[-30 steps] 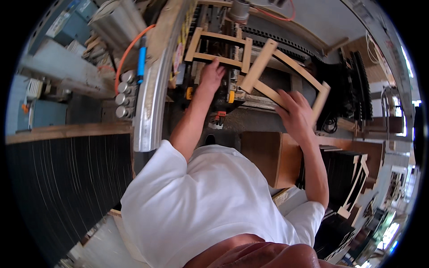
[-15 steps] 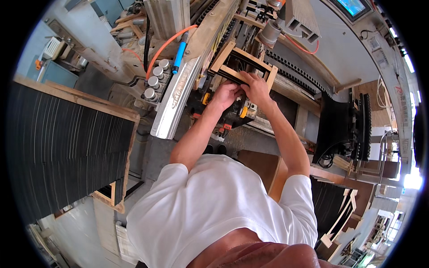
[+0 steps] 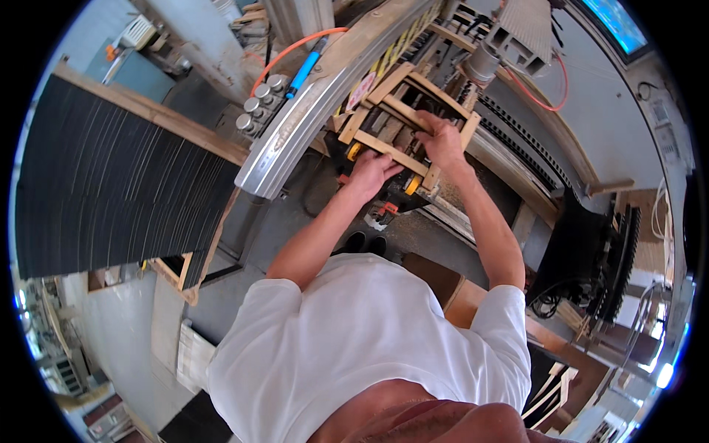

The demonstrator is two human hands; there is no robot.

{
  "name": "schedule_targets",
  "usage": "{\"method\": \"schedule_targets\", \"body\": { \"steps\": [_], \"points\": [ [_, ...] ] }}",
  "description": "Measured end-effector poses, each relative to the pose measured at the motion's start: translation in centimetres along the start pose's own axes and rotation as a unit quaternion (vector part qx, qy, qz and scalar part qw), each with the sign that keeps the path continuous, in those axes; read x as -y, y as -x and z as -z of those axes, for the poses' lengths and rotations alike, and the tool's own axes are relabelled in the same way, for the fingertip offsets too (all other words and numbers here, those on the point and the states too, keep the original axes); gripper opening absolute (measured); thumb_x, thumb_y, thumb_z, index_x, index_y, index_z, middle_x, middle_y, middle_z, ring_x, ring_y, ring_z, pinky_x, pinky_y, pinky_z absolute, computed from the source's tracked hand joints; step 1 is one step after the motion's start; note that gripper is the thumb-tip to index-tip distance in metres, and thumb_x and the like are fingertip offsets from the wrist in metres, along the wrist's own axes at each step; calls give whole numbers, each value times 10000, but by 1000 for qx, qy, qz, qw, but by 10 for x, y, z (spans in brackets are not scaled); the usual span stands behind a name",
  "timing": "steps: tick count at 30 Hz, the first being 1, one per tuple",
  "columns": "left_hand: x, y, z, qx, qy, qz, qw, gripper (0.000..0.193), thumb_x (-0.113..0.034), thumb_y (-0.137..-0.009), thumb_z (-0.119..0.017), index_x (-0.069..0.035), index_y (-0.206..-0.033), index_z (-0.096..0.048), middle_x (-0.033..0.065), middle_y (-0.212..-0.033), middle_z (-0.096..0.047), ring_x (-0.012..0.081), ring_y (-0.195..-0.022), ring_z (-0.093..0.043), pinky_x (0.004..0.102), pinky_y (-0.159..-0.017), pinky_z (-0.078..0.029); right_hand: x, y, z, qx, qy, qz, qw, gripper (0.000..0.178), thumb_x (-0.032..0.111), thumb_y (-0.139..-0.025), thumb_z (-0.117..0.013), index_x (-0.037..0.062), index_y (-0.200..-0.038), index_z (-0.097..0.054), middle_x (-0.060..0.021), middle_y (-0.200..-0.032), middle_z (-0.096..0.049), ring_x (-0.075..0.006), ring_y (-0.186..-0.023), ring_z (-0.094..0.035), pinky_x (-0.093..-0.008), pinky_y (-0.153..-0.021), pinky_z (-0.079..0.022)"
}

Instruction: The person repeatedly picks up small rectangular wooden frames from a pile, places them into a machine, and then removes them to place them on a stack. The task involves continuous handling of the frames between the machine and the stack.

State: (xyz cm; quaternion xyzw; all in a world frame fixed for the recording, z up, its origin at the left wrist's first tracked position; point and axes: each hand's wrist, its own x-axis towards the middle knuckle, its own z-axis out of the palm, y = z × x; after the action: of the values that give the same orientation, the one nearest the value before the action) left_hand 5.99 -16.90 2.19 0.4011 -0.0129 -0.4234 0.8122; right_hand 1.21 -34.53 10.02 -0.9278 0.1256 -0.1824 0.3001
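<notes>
I'm seating the wooden frame (image 3: 402,114) on the machine bed (image 3: 473,159), beside the curved metal guard (image 3: 310,118). My left hand (image 3: 371,171) grips its near rail and my right hand (image 3: 441,139) clamps the middle slat. Next, I judge, it needs squaring against the stops before I let go.

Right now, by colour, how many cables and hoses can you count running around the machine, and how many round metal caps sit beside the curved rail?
Orange hose: 1
Red cable: 1
Blue tube: 1
Metal caps: 6, as far as the picture shows
Total: 9
Both hands, left hand and right hand, grip the wooden frame on the machine.
</notes>
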Motion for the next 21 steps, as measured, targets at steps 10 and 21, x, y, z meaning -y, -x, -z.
{"method": "schedule_targets", "body": {
  "steps": [10, 21],
  "points": [
    [12, 170, 45, -54, 22, 3, 998, 351, -45, -918, -464, -9, -1266, -431, 155, -1276, -504, 277, -1170, -509, 406, -979, -443, -47, -52, -22, -46, 111, 88, 989, 432, 47, -703, -627, 91, -1132, -591, -160, -971, -647, -348, -904, -568, -432, -810, -445],
    [7, 241, 121, -101, 30, 28, 994, 329, -66, -891, -509, 4, -1209, -465, 139, -1197, -542, 268, -1126, -531, 421, -970, -442, -37, -85, -21, 25, 322, 108, 940, 198, 137, -776, -624, 94, -970, -621, -132, -857, -665, -297, -942, -565, -417, -828, -399]
  ]
}}
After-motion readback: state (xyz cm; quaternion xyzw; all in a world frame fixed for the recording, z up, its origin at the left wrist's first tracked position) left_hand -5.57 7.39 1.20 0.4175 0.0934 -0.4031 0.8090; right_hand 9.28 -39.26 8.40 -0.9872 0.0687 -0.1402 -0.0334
